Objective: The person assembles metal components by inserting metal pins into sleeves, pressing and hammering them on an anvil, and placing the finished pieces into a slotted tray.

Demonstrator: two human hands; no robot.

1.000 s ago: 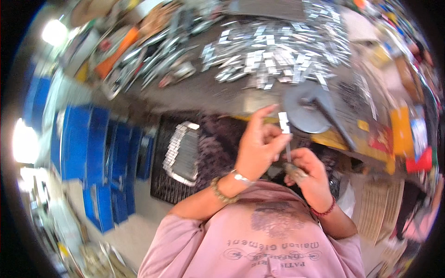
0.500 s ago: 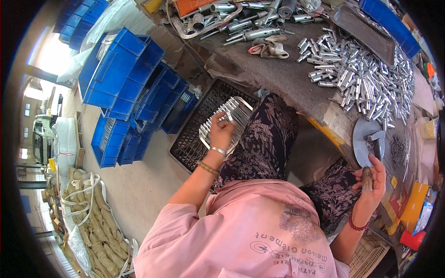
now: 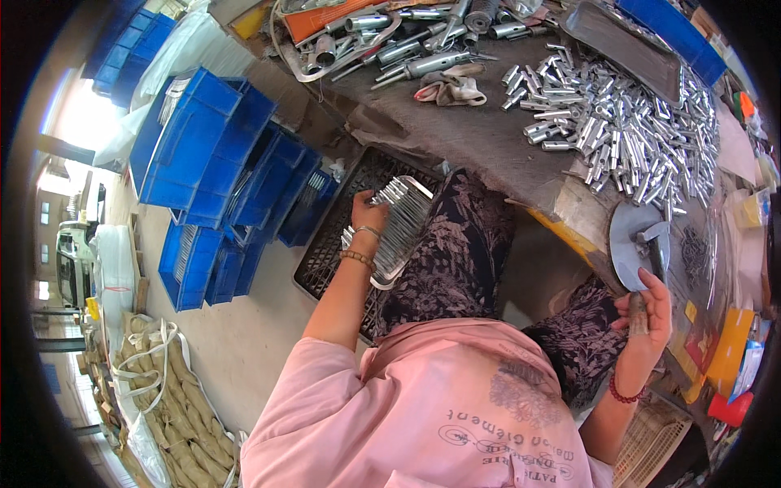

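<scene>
My left hand (image 3: 370, 215) is bent over a shallow tray of slim metal rods (image 3: 407, 220), its fingers closed at the rods' left ends. Whatever lies between the fingertips is hidden by the hand. That tray rests in a black plastic crate (image 3: 313, 264) beside my left thigh. On the right, my right hand (image 3: 648, 321) is raised just below a round grey plate (image 3: 630, 244) with a metal bracket (image 3: 653, 237) on it. Its fingers are partly bent and apart, one wearing a dark, stained covering, and I see nothing held in them.
A heap of short shiny metal tubes (image 3: 630, 134) covers the workbench's right side. Larger tube tools (image 3: 435, 63) and a crumpled glove (image 3: 451, 88) lie farther left. Stacked blue bins (image 3: 191, 154) stand left of the crate. A beige basket (image 3: 651, 439) sits low at right.
My left hand has shifted slightly left and up over the rods, showing more of the tray. My right hand stays by the grey plate. The whole view has tilted a little.
</scene>
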